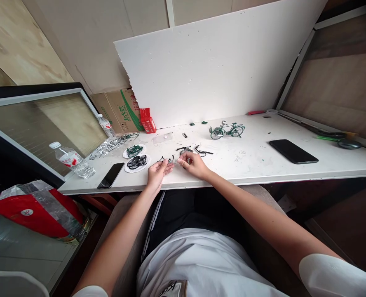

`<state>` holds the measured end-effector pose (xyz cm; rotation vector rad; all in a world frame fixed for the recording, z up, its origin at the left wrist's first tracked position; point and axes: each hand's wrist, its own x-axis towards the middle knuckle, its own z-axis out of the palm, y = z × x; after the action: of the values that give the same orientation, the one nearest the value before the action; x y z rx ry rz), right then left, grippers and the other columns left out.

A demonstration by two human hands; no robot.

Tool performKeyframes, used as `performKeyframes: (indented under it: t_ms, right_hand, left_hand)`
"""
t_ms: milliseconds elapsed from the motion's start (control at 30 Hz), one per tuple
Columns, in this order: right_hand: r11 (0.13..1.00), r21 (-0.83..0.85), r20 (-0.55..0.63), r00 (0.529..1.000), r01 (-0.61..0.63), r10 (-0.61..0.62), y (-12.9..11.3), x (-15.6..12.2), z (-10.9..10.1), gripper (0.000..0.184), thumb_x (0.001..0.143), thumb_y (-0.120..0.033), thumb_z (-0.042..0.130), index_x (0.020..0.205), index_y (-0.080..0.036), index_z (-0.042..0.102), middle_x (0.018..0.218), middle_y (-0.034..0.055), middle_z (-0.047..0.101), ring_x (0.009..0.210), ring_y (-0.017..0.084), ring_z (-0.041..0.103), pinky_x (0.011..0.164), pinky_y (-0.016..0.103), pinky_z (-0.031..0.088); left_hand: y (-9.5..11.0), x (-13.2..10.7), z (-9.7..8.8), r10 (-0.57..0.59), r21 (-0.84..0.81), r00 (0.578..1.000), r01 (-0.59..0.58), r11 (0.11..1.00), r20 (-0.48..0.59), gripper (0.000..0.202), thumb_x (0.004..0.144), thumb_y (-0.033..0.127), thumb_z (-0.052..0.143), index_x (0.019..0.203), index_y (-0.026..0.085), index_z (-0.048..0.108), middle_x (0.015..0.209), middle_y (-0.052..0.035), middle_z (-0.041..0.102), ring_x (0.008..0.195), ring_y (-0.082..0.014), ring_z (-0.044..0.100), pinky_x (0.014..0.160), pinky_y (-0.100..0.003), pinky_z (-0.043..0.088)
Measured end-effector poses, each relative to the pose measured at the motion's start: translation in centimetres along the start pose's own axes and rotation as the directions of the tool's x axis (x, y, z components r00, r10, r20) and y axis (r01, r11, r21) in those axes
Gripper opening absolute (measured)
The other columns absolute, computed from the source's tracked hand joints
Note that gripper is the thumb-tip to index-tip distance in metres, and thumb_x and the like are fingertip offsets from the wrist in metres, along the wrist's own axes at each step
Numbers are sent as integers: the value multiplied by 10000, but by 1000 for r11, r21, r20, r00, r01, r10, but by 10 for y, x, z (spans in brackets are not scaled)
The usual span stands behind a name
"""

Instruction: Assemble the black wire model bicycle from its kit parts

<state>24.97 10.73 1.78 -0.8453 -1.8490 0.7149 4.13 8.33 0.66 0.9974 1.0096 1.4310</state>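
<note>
- Phones, two, both dark: the left phone [110, 176] lies at the near edge of the white table [257, 161], and the right phone [293, 151] lies well apart from it, off to the right.
- Two clear water bottles: the near bottle [73, 160] lies on its side at the table's left end, and the far bottle [106, 126] stands upright behind it.
- Two round white plates, upper plate [133, 151] and lower plate [137, 162], sit touching each other, each with a heap of dark model parts.
- One finished green model bicycle [227, 130] stands upright near the white foam board [217, 62].
- One red box [147, 120] stands at the foot of the board, just beside a cardboard carton [121, 109].
- Two small green bits [191, 123] lie by the board's lower edge.
- A few black curved pieces [201, 152] lie just beyond the right hand.
- The left hand [158, 170] is palm up, with thumb and fingers drawn together on a small part [170, 161] just above the table's near edge, in front of the person.
- The right hand [193, 162] is curled, knuckles up, with its fingertips close together by the same small part. Whether it grips the part is too small to tell.
- The two hands sit near each other, almost meeting at the fingertips.
</note>
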Motion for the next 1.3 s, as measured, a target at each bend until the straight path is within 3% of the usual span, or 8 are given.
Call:
performKeyframes:
  t_ms: [67,200,333,467,733,900,1000,1300]
  right_hand:
    - [995,67,81,994,-76,70,0,2,-2,469,985,-629,655,944,-171,744,886,66,761,805,189,667,754,309,498]
    - [985,147,146,987,-92,70,5,4,-4,473,915,-643,737,941,-177,811,877,58,790,811,190,680,759,305,490]
    - [977,207,133,991,-51,23,9,4,-3,444,898,-613,769,944,-175,824,834,51,764,751,172,637,709,296,467]
    - [976,214,117,993,-37,12,12,5,-2,449,963,-612,688,933,-171,767,869,49,721,738,151,584,674,281,441]
    - [984,176,133,991,-16,-7,12,5,-3,448,1010,-616,613,975,-179,703,942,53,700,807,158,585,729,284,448]
    - [986,155,125,991,-61,42,8,5,-1,439,990,-594,634,977,-169,741,916,62,722,801,171,609,694,288,445]
    - [985,156,112,992,-68,51,7,5,0,433,973,-589,651,944,-168,749,887,57,721,758,162,590,671,286,442]
    - [983,175,76,996,-60,47,15,5,1,405,971,-565,677,899,-174,758,845,42,712,741,154,600,708,286,465]
  left_hand:
    - [-1,0,1,13,3,1000,-13,1000,-4,529,750,528,945,970,118,695,1042,-184,823,1028,-299,813,1001,-444,605]
    - [-1,-2,3,34,22,999,-34,999,-7,532,749,537,943,975,123,695,1050,-180,822,1061,-316,808,1016,-463,599]
    - [-1,-5,4,45,46,999,-45,998,-4,580,699,563,963,951,108,706,1033,-195,825,1025,-312,815,984,-450,614]
    - [-1,-5,3,42,28,999,-42,999,21,646,672,610,959,982,98,717,1059,-216,826,979,-305,822,936,-443,634]
    - [-4,-1,0,26,31,999,-27,999,35,601,799,601,884,1046,77,724,1045,-226,823,966,-307,828,930,-452,642]
    - [-2,0,-2,35,2,996,-35,999,79,623,752,613,909,1021,78,738,1222,-244,787,1036,-323,818,960,-447,638]
    - [0,0,-4,15,-5,995,-14,1000,99,620,736,613,920,997,82,736,1169,-227,801,1039,-330,817,969,-449,635]
    - [2,-2,-5,13,9,991,-14,1000,134,566,841,573,865,1123,93,763,1355,-248,739,1105,-322,803,1022,-470,625]
